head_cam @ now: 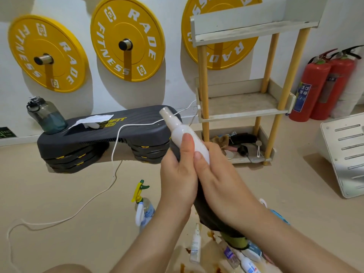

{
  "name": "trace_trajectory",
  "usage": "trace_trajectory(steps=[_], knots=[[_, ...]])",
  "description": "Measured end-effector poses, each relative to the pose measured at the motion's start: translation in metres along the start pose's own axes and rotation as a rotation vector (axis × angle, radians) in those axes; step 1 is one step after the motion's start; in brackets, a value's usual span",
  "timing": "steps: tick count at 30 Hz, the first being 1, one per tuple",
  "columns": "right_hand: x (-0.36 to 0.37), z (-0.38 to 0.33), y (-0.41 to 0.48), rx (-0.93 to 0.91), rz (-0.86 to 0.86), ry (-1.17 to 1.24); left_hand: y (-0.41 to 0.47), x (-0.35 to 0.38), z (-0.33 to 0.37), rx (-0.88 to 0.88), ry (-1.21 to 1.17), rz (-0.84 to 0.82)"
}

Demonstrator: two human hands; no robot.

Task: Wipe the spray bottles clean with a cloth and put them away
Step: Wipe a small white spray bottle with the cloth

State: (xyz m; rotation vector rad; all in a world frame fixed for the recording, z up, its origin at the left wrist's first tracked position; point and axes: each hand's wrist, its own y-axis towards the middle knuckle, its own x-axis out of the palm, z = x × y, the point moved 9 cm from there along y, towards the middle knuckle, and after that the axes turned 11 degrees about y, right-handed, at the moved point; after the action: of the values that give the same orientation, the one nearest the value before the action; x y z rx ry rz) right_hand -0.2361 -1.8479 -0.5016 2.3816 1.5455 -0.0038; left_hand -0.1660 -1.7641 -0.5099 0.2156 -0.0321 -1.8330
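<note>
- Low in the middle of my view, both hands cover the bottom half of the white spray bottle (182, 131), so I cannot see its base.
- A dark cloth (205, 211) runs behind the hands. I cannot tell how far it wraps round the bottle. Its green end hangs down under the right wrist.
- I see the left hand (177, 174) gripping the bottle and the cloth together. Its thumb lies flat on the white side and its fingers are hidden at the back.
- I see the right hand (214, 180) curled round the low end of the bottle, thumb pressed on it, touching the left hand.
- The bottle is up in the air, above the floor, in front of the dark step bench (110, 133) and near the shelf (242, 107).
- It is tilted. Its cap points up, to the left and away from me, and its base points down to the right.
- On the floor under the arms, a yellow and green trigger bottle (142, 201) stands upright.
- A small white bottle (195, 247) is near it.
- More bottles at the bottom edge are cut off or hidden by the cloth, and I cannot read their labels.
</note>
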Motion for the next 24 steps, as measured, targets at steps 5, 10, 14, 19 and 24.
trace_trajectory(steps=[5,10,14,19,24], knots=[[-0.003,-0.012,0.000,-0.185,-0.047,-0.649,-0.003,0.013,-0.009,-0.174,-0.217,-0.124],[0.015,-0.010,-0.014,-0.211,-0.199,-0.462,0.008,0.007,-0.008,-0.225,-0.450,-0.212],[0.017,-0.003,-0.012,-0.049,-0.310,-0.052,0.011,0.006,0.001,-0.186,-0.516,-0.427],[-0.009,0.006,-0.006,0.161,-0.146,0.246,0.004,0.012,0.003,-0.147,-0.450,-0.390],[-0.012,-0.015,-0.012,-0.087,-0.019,-0.468,-0.015,0.020,-0.007,-0.141,-0.322,-0.308]])
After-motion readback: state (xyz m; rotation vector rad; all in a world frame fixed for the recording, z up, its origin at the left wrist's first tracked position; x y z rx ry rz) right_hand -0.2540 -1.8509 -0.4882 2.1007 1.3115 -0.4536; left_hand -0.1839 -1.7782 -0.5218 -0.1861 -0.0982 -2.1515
